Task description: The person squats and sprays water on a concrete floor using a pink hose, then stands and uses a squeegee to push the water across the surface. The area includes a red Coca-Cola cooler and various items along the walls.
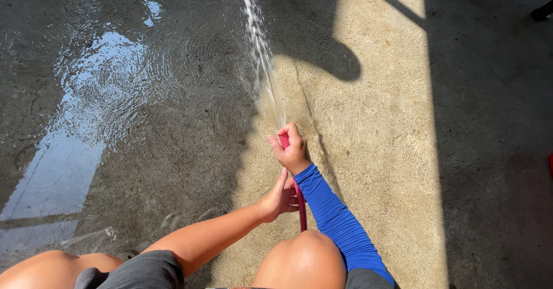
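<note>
Wet concrete floor [144, 150] with a puddle far left. The right hand [292, 149] is clamped around the red hose [300, 205] end, spraying water [262, 58]; the left hand [279, 198] grips the hose nearer.

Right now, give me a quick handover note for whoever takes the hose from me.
Right hand, in a blue sleeve, grips the red hose at its end, thumb over the opening. Left hand holds the hose just behind it. A water jet sprays forward onto the concrete floor. Left side of the floor is wet, with a puddle; the sunlit right side looks dry and remains to be hosed.
</note>
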